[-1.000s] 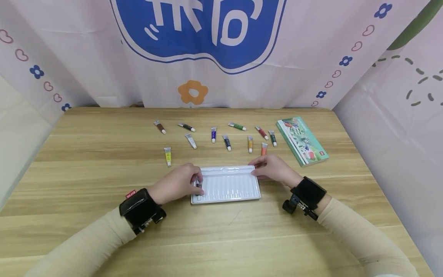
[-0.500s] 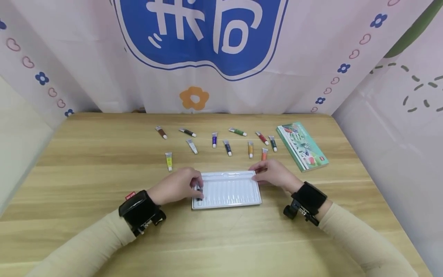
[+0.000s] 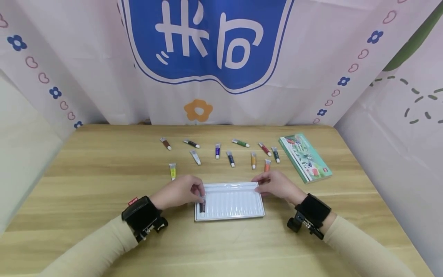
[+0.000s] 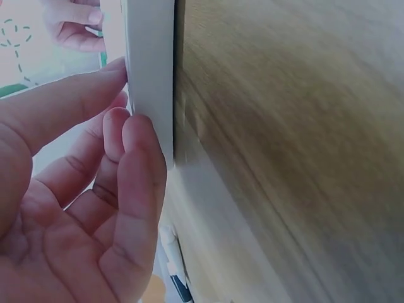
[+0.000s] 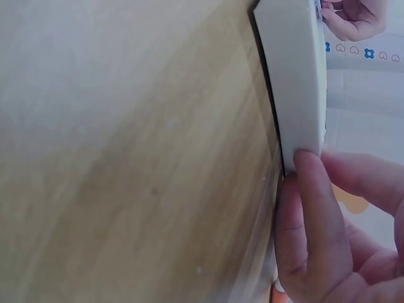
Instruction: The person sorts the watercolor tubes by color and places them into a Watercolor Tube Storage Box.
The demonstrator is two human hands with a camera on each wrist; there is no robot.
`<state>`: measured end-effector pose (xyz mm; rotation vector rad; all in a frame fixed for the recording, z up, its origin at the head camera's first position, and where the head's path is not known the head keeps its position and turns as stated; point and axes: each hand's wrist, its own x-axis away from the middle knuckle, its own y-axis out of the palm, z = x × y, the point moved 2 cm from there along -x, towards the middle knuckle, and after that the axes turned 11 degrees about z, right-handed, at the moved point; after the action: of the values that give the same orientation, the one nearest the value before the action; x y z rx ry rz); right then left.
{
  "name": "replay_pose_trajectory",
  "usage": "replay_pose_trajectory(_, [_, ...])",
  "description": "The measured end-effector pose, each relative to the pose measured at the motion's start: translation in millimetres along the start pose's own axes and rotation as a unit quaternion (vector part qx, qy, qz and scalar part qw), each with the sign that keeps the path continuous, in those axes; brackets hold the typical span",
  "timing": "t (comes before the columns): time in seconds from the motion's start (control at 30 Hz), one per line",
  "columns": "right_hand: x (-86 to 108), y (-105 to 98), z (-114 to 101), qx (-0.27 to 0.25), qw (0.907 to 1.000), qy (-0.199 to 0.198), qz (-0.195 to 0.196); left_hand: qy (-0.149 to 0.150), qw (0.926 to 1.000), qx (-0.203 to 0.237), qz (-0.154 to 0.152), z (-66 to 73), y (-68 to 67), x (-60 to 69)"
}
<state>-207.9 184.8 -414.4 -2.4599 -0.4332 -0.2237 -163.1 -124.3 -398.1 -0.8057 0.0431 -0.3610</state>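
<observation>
A white plastic tray (image 3: 235,204) with ridged slots lies on the wooden table. A dark paint tube (image 3: 202,207) with a white cap sits in its leftmost slot. My left hand (image 3: 180,191) pinches the tube's upper end between thumb and index finger, beside the tray's left rim. In the left wrist view, the other fingers curl against the tray's outer side wall (image 4: 151,69), and the tube is hidden. At the tray's far right corner, my right hand (image 3: 277,186) grips the edge. The right wrist view has fingers (image 5: 319,202) against that white wall (image 5: 291,82).
Beyond the tray lie several scattered paint tubes, including yellow (image 3: 172,171), brown (image 3: 165,144), green (image 3: 240,143) and orange (image 3: 267,165). A green illustrated box (image 3: 306,157) rests at the right. A printed curtain (image 3: 166,100) hangs behind the table's back edge.
My left thumb and index finger have slid toward the tube's upper end, exposing more of it in the slot. My right hand stays at the tray corner. The head view has tilted up slightly.
</observation>
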Motion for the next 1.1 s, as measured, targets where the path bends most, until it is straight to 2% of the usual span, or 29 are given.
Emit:
replay_pose_trajectory(0.07, [1.6, 0.8, 2.3, -0.003, 1.0000, 0.003, 0.002, -0.002, 1.0000, 0.008, -0.005, -1.5, 2.1, 0.8])
replay_pose_trajectory(0.23, [1.7, 4.0, 8.2, -0.013, 0.9999, -0.001, 0.007, 0.020, 0.9994, 0.028, -0.004, -9.5, -0.1, 0.5])
replay_pose_trajectory(0.37, [-0.3, 5.1, 8.7, -0.014, 0.9998, -0.010, 0.007, 0.023, 0.9990, 0.034, 0.015, -20.4, -9.3, -3.5])
replay_pose_trajectory(0.53, [-2.1, 3.4, 6.3, -0.019, 0.9998, -0.006, 0.010, 0.016, 0.9990, 0.026, 0.033, -28.1, -27.2, -11.9])
replay_pose_trajectory(0.63, [-3.4, 3.5, 6.3, -0.022, 0.9997, -0.001, 0.012, 0.001, 0.9988, 0.020, 0.045, -35.9, -40.8, -18.0])
replay_pose_trajectory(0.87, [-3.9, 4.2, 6.2, -0.011, 0.9999, 0.000, 0.012, -0.038, 0.9948, -0.015, 0.093, -63.7, -69.4, -34.0])
replay_pose_trajectory(1.1, [-2.4, 3.4, 6.1, -0.012, 0.9998, 0.001, 0.013, -0.085, 0.9899, -0.005, 0.114, -85.5, -93.3, -52.4])
